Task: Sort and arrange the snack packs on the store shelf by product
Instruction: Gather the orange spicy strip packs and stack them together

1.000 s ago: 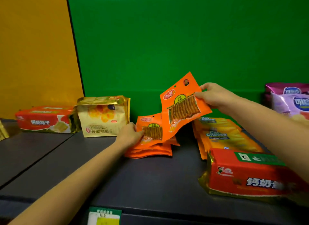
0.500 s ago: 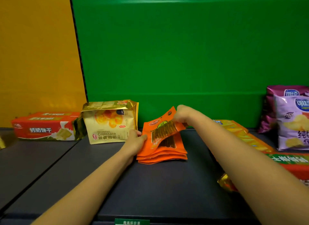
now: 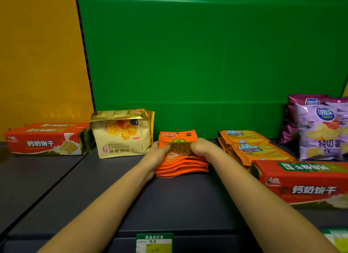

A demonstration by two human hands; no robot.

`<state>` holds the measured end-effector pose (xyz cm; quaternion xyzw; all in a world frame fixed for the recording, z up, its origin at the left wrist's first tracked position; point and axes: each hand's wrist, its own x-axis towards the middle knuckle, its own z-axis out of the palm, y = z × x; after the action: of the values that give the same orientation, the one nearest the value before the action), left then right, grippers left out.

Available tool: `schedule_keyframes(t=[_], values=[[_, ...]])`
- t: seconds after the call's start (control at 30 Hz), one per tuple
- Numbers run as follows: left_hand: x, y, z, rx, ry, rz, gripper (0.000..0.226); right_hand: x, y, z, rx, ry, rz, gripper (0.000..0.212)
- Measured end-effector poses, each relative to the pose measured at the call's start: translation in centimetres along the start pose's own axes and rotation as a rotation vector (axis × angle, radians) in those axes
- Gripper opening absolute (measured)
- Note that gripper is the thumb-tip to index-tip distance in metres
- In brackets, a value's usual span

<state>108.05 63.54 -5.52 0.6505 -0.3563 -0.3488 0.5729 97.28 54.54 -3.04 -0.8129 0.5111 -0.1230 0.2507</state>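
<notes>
A stack of several flat orange snack packs lies on the dark shelf, in the middle near the green back wall. My left hand grips the stack's left edge. My right hand presses on its right side, fingers curled over the top pack. Left of the stack stands a gold croissant bag, and further left red biscuit boxes. To the right lie yellow Cal Cheese packs, a red biscuit box and purple chip bags.
A green price label hangs on the shelf's front edge, with another at the far right. A seam runs diagonally across the shelf on the left. The back wall is orange on the left.
My right hand carried one orange pack down from the air onto the stack. Both hands now hold the stack from its two sides, with the pack lying flat on top.
</notes>
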Motion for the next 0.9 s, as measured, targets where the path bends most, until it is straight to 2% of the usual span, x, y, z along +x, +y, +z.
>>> schedule_keyframes(t=[0.07,0.17,0.3,0.4,0.5,0.57,0.63,0.73,0.8,0.9], values=[[0.0,0.0,0.0,-0.021,-0.013,0.002,0.043,-0.2,0.1,0.7,0.073,0.006,0.016,0.040],[0.3,-0.2,-0.2,0.036,-0.029,0.005,0.041,0.1,0.3,1.6,0.167,0.052,0.107,0.051],[0.3,-0.3,-0.3,0.116,-0.023,0.029,0.044,-0.6,-0.1,1.6,0.145,0.068,0.105,0.063],[0.0,0.0,-0.2,0.252,0.057,0.124,0.047,-1.9,0.1,0.3,0.011,0.164,-0.026,0.055],[-0.6,0.8,-0.4,0.405,0.240,0.310,0.048,-4.5,0.4,-2.3,-0.068,0.267,-0.214,0.042],[-1.0,1.3,-0.6,0.469,0.308,0.455,0.039,-6.5,1.2,-4.6,-0.074,0.345,-0.330,0.037],[-1.7,1.6,-0.5,0.518,0.292,0.596,0.024,-8.5,3.0,-7.0,-0.093,0.378,-0.400,0.033],[-3.5,2.4,0.4,0.594,0.209,0.756,0.006,-11.7,7.3,-10.6,-0.107,0.352,-0.436,0.031],[-4.7,2.9,1.3,0.635,0.164,0.817,0.007,-13.7,11.0,-12.8,-0.087,0.275,-0.409,0.036],[-6.2,3.2,3.1,0.670,0.118,0.836,0.010,-15.4,16.8,-15.0,-0.114,0.070,-0.242,0.069]])
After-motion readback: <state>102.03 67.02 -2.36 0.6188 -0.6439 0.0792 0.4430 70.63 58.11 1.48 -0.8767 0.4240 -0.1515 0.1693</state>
